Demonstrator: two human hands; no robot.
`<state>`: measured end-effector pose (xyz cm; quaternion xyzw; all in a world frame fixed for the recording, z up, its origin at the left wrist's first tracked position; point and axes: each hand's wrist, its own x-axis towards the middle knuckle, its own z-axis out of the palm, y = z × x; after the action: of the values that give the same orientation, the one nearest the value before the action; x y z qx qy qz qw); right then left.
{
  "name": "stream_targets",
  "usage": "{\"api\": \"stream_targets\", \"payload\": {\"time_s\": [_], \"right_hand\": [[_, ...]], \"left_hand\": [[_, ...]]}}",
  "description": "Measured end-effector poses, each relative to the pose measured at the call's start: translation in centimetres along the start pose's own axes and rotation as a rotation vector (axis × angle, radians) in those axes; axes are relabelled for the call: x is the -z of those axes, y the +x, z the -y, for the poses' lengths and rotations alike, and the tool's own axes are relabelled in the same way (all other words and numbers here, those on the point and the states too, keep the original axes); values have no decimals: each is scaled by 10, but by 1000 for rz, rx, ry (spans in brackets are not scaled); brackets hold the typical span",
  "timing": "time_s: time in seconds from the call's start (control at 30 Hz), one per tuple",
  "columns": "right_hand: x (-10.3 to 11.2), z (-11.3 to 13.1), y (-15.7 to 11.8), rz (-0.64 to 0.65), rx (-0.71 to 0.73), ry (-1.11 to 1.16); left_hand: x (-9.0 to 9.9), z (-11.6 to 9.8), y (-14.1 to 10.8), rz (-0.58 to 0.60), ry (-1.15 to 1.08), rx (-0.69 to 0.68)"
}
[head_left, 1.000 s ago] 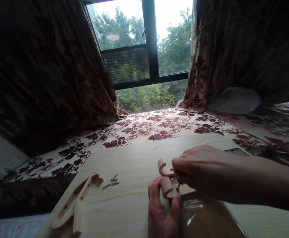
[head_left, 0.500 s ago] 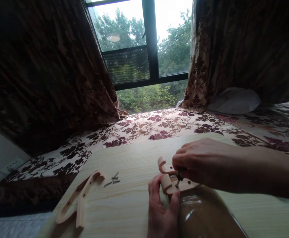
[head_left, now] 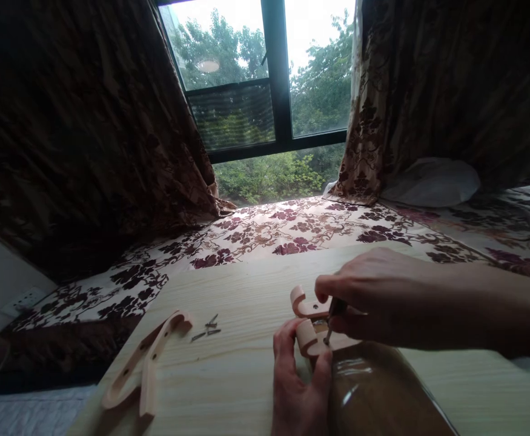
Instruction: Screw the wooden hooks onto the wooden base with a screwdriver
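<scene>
My left hand [head_left: 296, 381] is closed on a pale wooden hook [head_left: 309, 339], fingers on its far side and thumb on the near side, at the end of a brown, glossy clear-wrapped piece [head_left: 378, 387]. In my right hand [head_left: 374, 297] is a small screwdriver [head_left: 329, 332], gripped between thumb and fingers. Its shaft slants down to a hole in this hook, beside my left thumb; any screw head there is too small to make out. A second wooden hook [head_left: 301, 303] lies just behind, partly covered by my right hand.
Two more wooden hooks [head_left: 149, 357] lean together on the left of the pale wooden board [head_left: 228, 387]. Several loose screws [head_left: 208, 330] lie beside them. Beyond the board spreads a floral cloth [head_left: 255, 233], below the window and curtains.
My right hand has turned, its forefinger curling differently around the screwdriver, whose handle and shaft show more plainly. My left hand and the hook have barely shifted.
</scene>
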<state>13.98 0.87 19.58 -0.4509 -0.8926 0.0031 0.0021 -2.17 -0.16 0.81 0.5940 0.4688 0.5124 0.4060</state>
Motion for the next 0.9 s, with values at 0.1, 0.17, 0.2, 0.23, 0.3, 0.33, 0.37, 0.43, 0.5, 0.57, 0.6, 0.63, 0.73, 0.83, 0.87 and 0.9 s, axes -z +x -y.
{"api": "stream_targets", "payload": {"time_s": [0.1,0.17,0.2,0.23,0.3,0.33,0.37,0.43,0.5,0.57,0.6,0.63,0.73,0.83,0.87,0.9], "right_hand": [[1,-2,0,28,102,34],[-2,-3,3,38,142,30],[-4,-3,4,40,142,23],[-4,-2,6,46,127,10],[-4,-3,10,57,62,-32],[-3,-4,11,64,11,-50],[-2,-6,11,80,-48,-56],[2,-14,6,153,-152,-3],[3,-24,-6,271,-193,152],[-1,-35,-23,207,-225,311],[-6,-40,-32,112,-240,391],[-14,-45,-41,11,-254,438],[-48,-53,-65,-314,-364,519],[-93,-59,-80,-403,-521,515],[-108,-61,-83,-420,-535,546],[-121,-63,-85,-450,-540,584]], "left_hand": [[-1,-1,0,-15,10,-14],[-1,-2,0,-24,12,-18],[-1,-2,0,-25,9,-15],[-1,-3,0,-23,5,-12],[-1,-3,0,-21,0,-2],[-1,-3,0,-24,0,2],[-1,-3,0,-30,0,3],[-1,-2,0,-48,-4,1],[-2,-2,0,-53,-18,-6],[-2,-2,-1,-44,-36,-10],[-3,-3,-1,-41,-46,-10],[-3,-3,-2,-39,-56,-8],[-4,-4,-3,-46,-76,-11],[-5,-3,-4,-54,-84,5],[-5,-2,-4,-51,-89,22],[-6,-1,-5,-46,-92,44]]}}
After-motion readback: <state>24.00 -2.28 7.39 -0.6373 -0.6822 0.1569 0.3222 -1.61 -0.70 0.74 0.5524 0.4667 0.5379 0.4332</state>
